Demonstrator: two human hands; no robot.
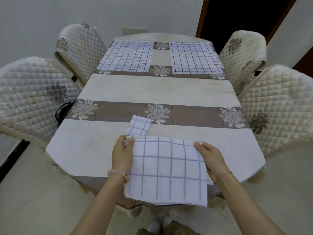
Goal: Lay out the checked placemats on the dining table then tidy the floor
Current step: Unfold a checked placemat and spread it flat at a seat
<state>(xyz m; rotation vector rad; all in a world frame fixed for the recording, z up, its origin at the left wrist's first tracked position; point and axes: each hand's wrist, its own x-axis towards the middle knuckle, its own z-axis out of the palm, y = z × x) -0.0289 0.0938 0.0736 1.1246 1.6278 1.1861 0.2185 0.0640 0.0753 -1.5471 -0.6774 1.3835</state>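
The dining table [160,90], under a cream cloth with brown floral bands, fills the centre of the frame. Two spread placemats lie at its top end, the left mat [127,56] and the right mat [194,58]. At lower centre, the left hand [122,155] and right hand [212,160] pinch the top corners of the held placemat [166,170]. The folded placemat [139,125] lies just above. Quilted chairs [33,95] flank the table. A dark doorway [245,14] is at the upper right, and pale floor [33,200] at the lower left.

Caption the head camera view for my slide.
Left hand and right hand grip a folded white, blue-checked cloth placemat over the dining table; two spread placemats lie at its far end.
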